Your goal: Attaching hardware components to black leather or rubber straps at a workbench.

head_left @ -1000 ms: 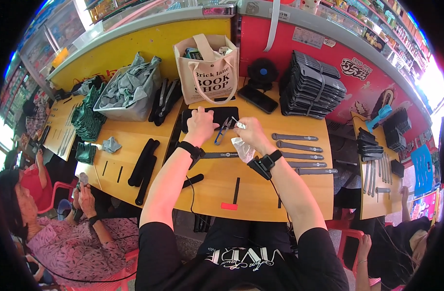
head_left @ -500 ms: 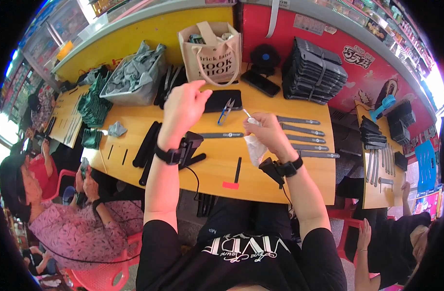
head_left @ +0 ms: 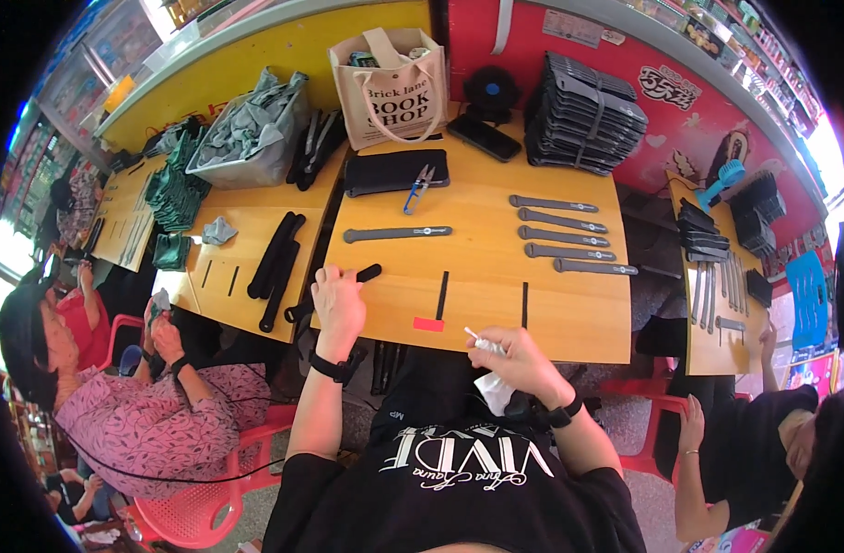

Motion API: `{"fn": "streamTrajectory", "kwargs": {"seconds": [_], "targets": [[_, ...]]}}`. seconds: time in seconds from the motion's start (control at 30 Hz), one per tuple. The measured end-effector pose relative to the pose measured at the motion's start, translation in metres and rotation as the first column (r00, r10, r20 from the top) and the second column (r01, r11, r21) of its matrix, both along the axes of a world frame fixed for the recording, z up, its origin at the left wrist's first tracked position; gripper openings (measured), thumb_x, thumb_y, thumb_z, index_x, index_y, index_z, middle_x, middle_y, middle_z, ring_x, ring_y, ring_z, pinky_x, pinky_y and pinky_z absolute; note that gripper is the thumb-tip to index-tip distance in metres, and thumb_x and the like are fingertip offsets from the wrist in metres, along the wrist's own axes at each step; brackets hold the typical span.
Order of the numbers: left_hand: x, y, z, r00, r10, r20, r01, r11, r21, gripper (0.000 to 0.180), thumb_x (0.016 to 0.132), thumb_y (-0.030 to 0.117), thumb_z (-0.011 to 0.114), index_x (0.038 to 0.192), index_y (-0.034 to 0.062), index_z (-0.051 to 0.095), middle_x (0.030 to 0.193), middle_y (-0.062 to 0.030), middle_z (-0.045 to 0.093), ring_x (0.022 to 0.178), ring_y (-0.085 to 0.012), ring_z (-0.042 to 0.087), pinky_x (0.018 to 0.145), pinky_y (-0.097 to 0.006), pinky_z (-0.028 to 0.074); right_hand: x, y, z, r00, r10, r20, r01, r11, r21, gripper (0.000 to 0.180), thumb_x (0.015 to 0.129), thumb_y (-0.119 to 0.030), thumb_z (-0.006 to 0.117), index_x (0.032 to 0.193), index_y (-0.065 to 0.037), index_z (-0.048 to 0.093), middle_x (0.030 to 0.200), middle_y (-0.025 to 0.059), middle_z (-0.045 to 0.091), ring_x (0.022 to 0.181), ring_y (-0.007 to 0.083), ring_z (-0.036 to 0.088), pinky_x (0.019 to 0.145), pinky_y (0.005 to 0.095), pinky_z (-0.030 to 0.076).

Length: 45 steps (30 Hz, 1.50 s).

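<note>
Left hand [head_left: 337,300] pinched a slim black stiff strip [head_left: 368,273]; right hand [head_left: 514,359] clutched a soft white wipe [head_left: 492,387].
Both sat at the wooden bench's [head_left: 569,318] 6 o'clock edge, fingers clamped; the strip looked light and rigid, best gripped mid-length.

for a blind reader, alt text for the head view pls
A seated person's left hand grips a flat black piece at a wooden table's near edge, while the right hand holds white cloth; grey tool handles and small snips lie beyond.
</note>
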State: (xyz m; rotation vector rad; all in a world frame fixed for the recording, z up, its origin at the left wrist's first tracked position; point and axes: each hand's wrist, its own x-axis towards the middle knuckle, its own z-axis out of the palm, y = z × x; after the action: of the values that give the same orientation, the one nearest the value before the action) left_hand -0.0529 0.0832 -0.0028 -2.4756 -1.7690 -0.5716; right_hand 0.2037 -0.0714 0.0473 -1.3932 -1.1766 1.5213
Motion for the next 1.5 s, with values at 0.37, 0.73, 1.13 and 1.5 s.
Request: {"fn": "streamTrajectory", "kwargs": {"seconds": [0.37, 0.73, 1.13, 1.5], "targets": [[0.052, -0.048, 0.037, 0.286, 0.213, 0.934, 0.708, 0.610, -0.356, 0.019, 0.096, 0.011, 0.050, 0.109, -0.0012, 0.056, 0.083, -0.0096, 0.064, 0.068, -0.0208, 0.062, 0.066, -0.031, 0.050, 0.006, -0.030, -0.003, 0.995, -0.085, 0.053, 0.084, 0.996, 0.024, 0.023, 0.090, -0.012, 0.061, 0.108, 0.003, 0.062, 0.083, 0.0054, 0.064, 0.077, 0.0101, 0.059, 0.068, 0.0255, 0.047], [0.114, -0.079, 0.035, 0.120, 0.486, 0.865, 0.880, 0.351, -0.319, 0.028, 0.101, 0.021, 0.046, 0.115, 0.0006, 0.058, 0.080, -0.0036, 0.062, 0.064, -0.0087, 0.056, 0.057, -0.021, 0.046, 0.013, -0.024, 0.004, 0.961, -0.248, 0.119, 0.212, 0.943, 0.256, 0.016, 0.096, -0.012, 0.050, 0.100, -0.001, 0.061, 0.069, 0.0057, 0.059, 0.061, 0.0146, 0.055, 0.054, 0.0315, 0.041], [0.127, -0.085, 0.034, 0.122, 0.510, 0.851, 0.869, 0.360, -0.340, 0.027, 0.100, 0.017, 0.047, 0.118, 0.0014, 0.058, 0.078, -0.0030, 0.060, 0.061, -0.0106, 0.055, 0.057, -0.022, 0.045, 0.011, -0.013, -0.006, 0.870, -0.390, 0.302, 0.244, 0.873, 0.423, 0.010, 0.093, -0.011, 0.052, 0.088, -0.005, 0.059, 0.060, 0.0177, 0.050, 0.055, 0.0359, 0.054, 0.049, 0.0404, 0.040], [0.127, -0.085, 0.033, 0.092, 0.566, 0.819, 0.878, 0.342, -0.336, 0.024, 0.099, 0.017, 0.047, 0.111, -0.0001, 0.060, 0.077, -0.0031, 0.059, 0.059, -0.0103, 0.053, 0.055, -0.021, 0.045, 0.009, -0.011, -0.001, 0.878, -0.375, 0.299, 0.257, 0.894, 0.367, 0.011, 0.093, -0.009, 0.052, 0.085, -0.003, 0.057, 0.059, 0.0176, 0.051, 0.052, 0.0344, 0.054, 0.048, 0.0391, 0.039]]}}
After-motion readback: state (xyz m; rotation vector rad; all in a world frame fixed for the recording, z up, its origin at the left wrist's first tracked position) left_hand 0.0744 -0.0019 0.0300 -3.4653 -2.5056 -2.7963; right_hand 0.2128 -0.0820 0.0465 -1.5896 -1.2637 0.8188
